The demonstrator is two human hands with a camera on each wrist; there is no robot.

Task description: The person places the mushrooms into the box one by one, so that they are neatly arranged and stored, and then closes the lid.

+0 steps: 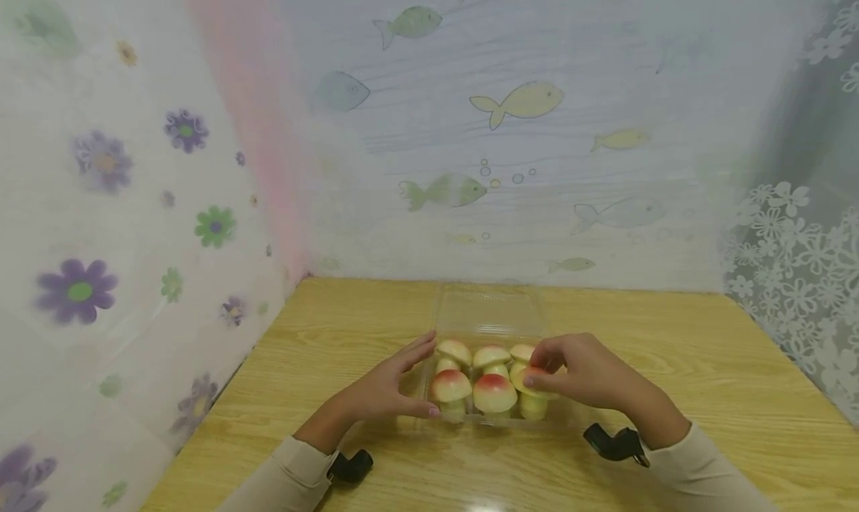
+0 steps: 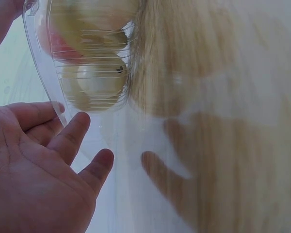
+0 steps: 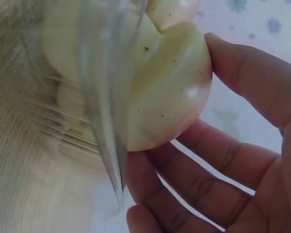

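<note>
A clear plastic clamshell box (image 1: 463, 422) lies on the table and holds several mushroom-shaped pieces in two rows, with pale yellow stems and red-tinted caps. My right hand (image 1: 593, 374) pinches the cap of the front right mushroom (image 1: 533, 406) between thumb and fingers. In the right wrist view that mushroom's pale, dark-specked cap (image 3: 179, 92) sits above the box rim. At the box's left side is my left hand (image 1: 385, 393), its fingers spread and its thumb near the front left mushroom (image 1: 452, 387). The left wrist view shows fingertips at the clear wall (image 2: 41, 82).
The transparent lid (image 1: 490, 311) stands raised behind the box. Wood-grain tabletop (image 1: 322, 326) surrounds it. A fish-patterned sheet (image 1: 523, 124) hangs at the back, a flower-patterned one (image 1: 134, 221) on the left. Black devices (image 1: 614, 443) sit at both wrists.
</note>
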